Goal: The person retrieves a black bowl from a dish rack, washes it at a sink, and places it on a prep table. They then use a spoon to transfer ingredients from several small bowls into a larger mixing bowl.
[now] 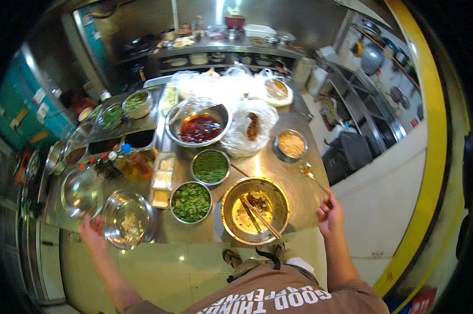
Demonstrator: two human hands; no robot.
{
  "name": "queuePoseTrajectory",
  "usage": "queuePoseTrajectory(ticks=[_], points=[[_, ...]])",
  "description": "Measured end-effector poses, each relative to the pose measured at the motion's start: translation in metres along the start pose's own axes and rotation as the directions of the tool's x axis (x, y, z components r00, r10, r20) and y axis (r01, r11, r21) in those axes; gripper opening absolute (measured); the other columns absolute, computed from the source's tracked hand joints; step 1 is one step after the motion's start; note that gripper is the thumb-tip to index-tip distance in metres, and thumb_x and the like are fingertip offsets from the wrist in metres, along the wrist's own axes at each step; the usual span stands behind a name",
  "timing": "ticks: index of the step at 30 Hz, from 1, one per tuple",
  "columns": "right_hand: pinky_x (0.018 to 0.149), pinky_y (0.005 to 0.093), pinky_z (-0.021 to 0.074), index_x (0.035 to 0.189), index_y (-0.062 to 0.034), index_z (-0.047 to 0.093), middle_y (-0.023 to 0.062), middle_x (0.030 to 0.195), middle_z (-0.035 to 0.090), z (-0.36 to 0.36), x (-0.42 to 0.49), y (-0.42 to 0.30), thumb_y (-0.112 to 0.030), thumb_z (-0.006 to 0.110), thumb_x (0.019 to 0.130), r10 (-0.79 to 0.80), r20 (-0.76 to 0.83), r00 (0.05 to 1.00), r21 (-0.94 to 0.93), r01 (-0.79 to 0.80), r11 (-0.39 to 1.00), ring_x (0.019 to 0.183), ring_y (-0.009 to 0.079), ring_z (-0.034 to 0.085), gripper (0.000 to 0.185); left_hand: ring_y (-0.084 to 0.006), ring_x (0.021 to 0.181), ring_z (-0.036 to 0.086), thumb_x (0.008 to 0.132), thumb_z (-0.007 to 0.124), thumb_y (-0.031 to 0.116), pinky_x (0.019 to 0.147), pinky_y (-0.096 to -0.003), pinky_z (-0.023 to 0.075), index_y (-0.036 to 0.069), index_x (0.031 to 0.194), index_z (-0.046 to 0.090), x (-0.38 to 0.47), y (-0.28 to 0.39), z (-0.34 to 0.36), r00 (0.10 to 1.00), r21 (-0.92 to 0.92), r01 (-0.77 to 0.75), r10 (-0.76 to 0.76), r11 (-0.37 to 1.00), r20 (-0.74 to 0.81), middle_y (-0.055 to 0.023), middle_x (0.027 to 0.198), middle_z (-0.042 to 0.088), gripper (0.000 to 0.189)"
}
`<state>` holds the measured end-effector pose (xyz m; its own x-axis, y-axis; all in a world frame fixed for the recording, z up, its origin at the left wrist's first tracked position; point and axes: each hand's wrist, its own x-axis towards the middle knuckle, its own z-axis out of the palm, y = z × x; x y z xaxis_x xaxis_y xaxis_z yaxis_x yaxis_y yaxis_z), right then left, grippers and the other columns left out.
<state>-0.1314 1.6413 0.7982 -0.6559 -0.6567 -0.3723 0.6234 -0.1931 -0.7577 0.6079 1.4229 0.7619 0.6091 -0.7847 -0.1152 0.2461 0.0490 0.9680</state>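
Note:
My left hand (92, 232) is at the table's left front edge, fingers closed on the rim of a clear, round lid or bowl (81, 192). Just right of it stands a steel bowl (110, 210) holding chopped garlic-like pieces (131, 227). My right hand (329, 216) grips the thin handle of a metal spoon (319, 183), its bowl end over the table's right side. Between my hands, a large steel mixing bowl (283, 200) contains yellowish oil, dark and pale chopped bits, and a pair of wooden chopsticks (266, 221) leaning on its rim.
Bowls of chopped greens (191, 202) and finer green herbs (211, 167) stand mid-table. Behind are a bowl of dark red sauce (201, 127), plastic bags (236, 137) and a bowl of tan crumbs (292, 145). Several bottles (138, 161) and a divided tray (163, 176) stand left of centre.

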Motion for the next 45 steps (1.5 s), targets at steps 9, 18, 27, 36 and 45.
queuePoseTrajectory(ticks=[9, 18, 27, 36, 45], points=[[0.052, 0.0285, 0.0349, 0.120, -0.0043, 0.059, 0.0007, 0.083, 0.053, -0.017, 0.012, -0.037, -0.019, 0.046, 0.105, 0.254, 0.447, 0.857, -0.120, -0.224, 0.967, 0.055, 0.0161, 0.036, 0.025, -0.0168, 0.072, 0.068, 0.094, 0.071, 0.021, 0.060, -0.0370, 0.0607, 0.009, 0.113, 0.063, -0.297, -0.070, 0.101, 0.774, -0.225, 0.556, -0.400, 0.800, 0.491, -0.0027, 0.090, 0.067, 0.024], [0.059, 0.0317, 0.0439, 0.105, -0.0019, 0.063, 0.0053, 0.089, 0.059, 0.058, -0.039, 0.065, -0.018, 0.053, 0.104, 0.591, 0.532, 0.606, -0.573, -0.257, 0.779, 0.070, 0.0185, 0.050, 0.019, -0.0296, 0.090, 0.070, 0.098, 0.064, 0.015, 0.083, -0.0450, 0.0624, -0.002, 0.117, 0.058, -0.648, -0.233, -0.185, 0.522, -0.763, 0.269, -0.755, 0.588, -0.397, -0.0205, 0.103, 0.067, 0.026], [0.053, 0.0284, 0.0362, 0.095, -0.0122, 0.057, -0.0021, 0.073, 0.050, 0.006, -0.264, 0.142, -0.031, 0.045, 0.110, 0.836, 0.451, 0.312, -0.825, -0.214, 0.524, 0.061, 0.0113, 0.040, 0.027, -0.0285, 0.070, 0.070, 0.097, 0.060, 0.008, 0.059, -0.0410, 0.0611, -0.007, 0.103, 0.058, -0.839, -0.178, -0.603, -0.182, -0.132, -0.704, -0.357, 0.697, -0.916, -0.0169, 0.092, 0.064, 0.017], [0.055, 0.0313, 0.0389, 0.098, -0.0100, 0.062, 0.0013, 0.074, 0.054, -0.058, -0.452, 0.229, -0.034, 0.052, 0.107, 0.909, 0.322, 0.264, -0.907, -0.188, 0.376, 0.062, 0.0161, 0.045, 0.028, -0.0314, 0.093, 0.069, 0.101, 0.059, 0.020, 0.067, -0.0400, 0.0605, -0.007, 0.134, 0.043, -0.946, -0.084, -0.872, -0.136, -0.137, -0.775, -0.374, 0.617, -0.918, -0.0208, 0.116, 0.061, 0.046], [0.048, 0.0201, 0.0341, 0.133, -0.0051, 0.054, -0.0043, 0.082, 0.054, -0.083, -0.465, 0.212, -0.024, 0.052, 0.106, 0.856, 0.462, 0.232, -0.761, -0.391, 0.518, 0.059, 0.0044, 0.041, 0.033, -0.0299, 0.132, 0.053, 0.102, 0.054, 0.033, 0.107, -0.0479, 0.0473, 0.011, 0.144, 0.048, -0.872, -0.245, -0.764, 0.378, -0.570, -0.513, -0.427, 0.642, -0.821, -0.0103, 0.147, 0.052, 0.048]])
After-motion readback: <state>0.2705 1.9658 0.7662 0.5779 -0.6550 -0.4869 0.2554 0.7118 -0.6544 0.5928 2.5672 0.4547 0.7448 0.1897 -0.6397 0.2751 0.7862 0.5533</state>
